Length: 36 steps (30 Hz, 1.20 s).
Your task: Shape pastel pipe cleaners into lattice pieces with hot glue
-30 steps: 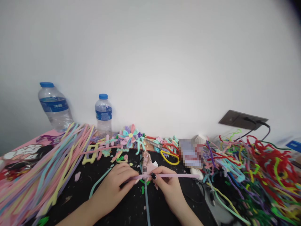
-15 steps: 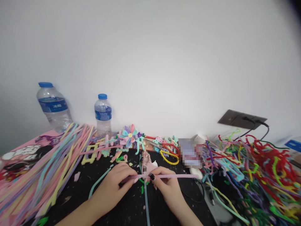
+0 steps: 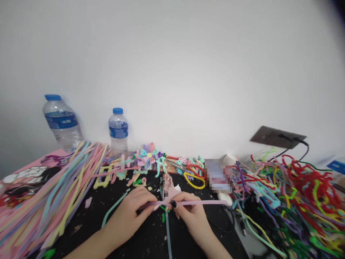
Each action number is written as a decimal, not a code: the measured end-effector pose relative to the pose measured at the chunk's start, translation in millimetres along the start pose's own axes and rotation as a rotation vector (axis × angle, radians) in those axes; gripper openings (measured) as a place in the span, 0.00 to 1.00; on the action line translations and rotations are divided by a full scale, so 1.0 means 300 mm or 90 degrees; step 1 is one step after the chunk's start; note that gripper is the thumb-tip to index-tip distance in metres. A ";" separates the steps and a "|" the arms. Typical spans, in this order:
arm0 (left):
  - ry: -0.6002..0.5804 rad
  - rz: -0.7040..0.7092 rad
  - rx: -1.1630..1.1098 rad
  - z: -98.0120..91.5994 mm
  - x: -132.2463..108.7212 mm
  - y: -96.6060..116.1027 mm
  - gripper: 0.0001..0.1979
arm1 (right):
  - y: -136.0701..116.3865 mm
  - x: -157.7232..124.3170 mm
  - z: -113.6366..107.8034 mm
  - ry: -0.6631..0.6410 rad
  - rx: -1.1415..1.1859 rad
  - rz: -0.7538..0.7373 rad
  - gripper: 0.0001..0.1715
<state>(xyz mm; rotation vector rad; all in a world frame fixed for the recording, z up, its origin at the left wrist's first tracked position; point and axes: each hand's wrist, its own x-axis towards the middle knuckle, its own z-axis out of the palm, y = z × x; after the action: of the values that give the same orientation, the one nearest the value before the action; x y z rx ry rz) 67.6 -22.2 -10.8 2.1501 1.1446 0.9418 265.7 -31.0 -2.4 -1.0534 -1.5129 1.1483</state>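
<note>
A pale pink-purple pipe cleaner (image 3: 207, 202) runs sideways between my hands, its free end reaching right toward a white mouse. My left hand (image 3: 134, 207) pinches it between thumb and fingers on the left. Close beside, my right hand (image 3: 187, 208), with dark nail polish, pinches it near the middle. There it meets the top of a bluish-grey pipe cleaner (image 3: 168, 233) that hangs down toward me. Just behind the fingertips stands a hot glue gun (image 3: 167, 182) with a brown-stained nozzle and pink body, partly hidden by my fingers.
Long pastel pipe cleaners (image 3: 72, 183) lie heaped at left. Two water bottles (image 3: 118, 129) stand by the wall. Behind my hands are a pipe-cleaner flower (image 3: 149, 155) and yellow-handled scissors (image 3: 194, 181). A blurred phone (image 3: 217, 175), the mouse (image 3: 224, 199) and tangled pipe cleaners (image 3: 302, 201) are on the right.
My fingers have shifted very slightly at the spot where the two pipe cleaners meet. Both hands keep their pinch, and everything else stays in place.
</note>
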 end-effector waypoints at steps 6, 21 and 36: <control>0.011 0.003 0.012 -0.005 0.005 0.006 0.06 | 0.005 0.001 0.000 -0.001 -0.013 -0.010 0.10; 0.020 0.004 0.021 -0.002 0.001 -0.005 0.06 | 0.000 0.002 0.001 -0.007 -0.018 -0.006 0.09; 0.014 -0.007 0.004 -0.007 0.008 0.007 0.06 | -0.002 0.001 0.004 0.001 -0.027 0.004 0.10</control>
<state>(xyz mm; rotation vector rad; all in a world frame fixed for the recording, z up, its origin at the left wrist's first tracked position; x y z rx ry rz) 68.0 -21.1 -7.3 2.1406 1.1700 0.9602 264.5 -31.2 -1.8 -1.0878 -1.5399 1.1238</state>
